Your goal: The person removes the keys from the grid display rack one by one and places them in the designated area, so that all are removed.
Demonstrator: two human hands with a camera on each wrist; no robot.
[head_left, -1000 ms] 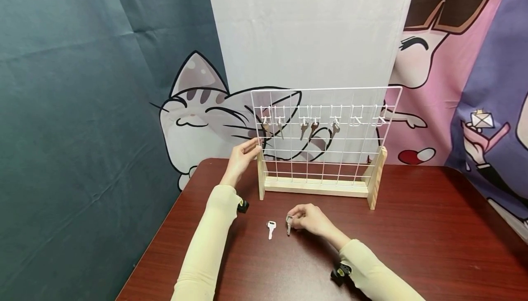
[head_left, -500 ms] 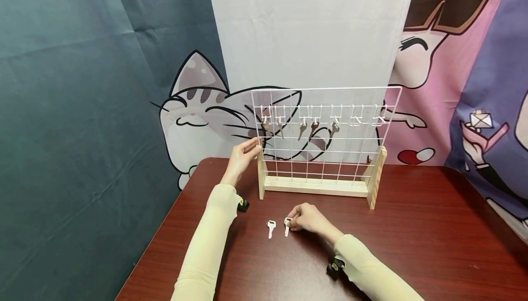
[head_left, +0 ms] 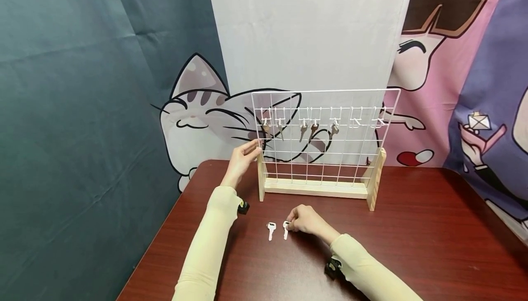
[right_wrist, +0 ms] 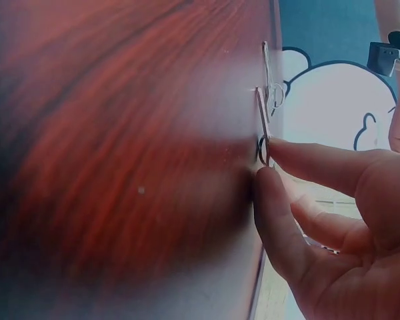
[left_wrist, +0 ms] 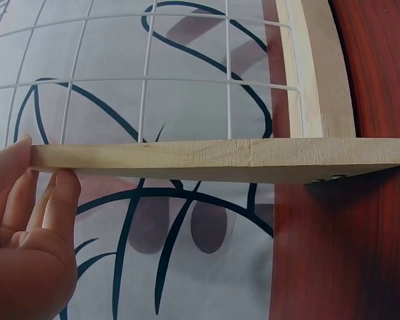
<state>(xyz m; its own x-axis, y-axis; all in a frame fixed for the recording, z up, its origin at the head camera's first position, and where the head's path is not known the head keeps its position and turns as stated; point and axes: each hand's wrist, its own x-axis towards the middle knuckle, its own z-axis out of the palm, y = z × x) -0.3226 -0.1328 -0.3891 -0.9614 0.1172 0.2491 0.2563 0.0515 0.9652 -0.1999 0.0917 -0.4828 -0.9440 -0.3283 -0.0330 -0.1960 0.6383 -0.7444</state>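
Note:
My left hand [head_left: 242, 160] pinches the top of the wooden side post [left_wrist: 187, 157] of a white wire grid rack [head_left: 321, 172], thumb on one face and fingers on the other. In front of the rack my right hand [head_left: 308, 221] holds a silver key [head_left: 286, 230] by its head, between thumb and fingertip, low at the tabletop. A small ring [right_wrist: 262, 151] shows at that key's head in the right wrist view. Just left of it, a second silver key [head_left: 271, 231] lies on the table, also with a ring [right_wrist: 278, 95].
Several keys [head_left: 303, 131] hang from white hooks along the rack's upper part. Two hooks [head_left: 355, 122] at the right bear no key. The reddish-brown table [head_left: 433, 246] extends right and forward. A printed cloth backdrop [head_left: 321, 30] stands behind.
My right hand has moved slightly left and toward me with its key, which now looks brighter and flatter against the table. My left hand stays on the post.

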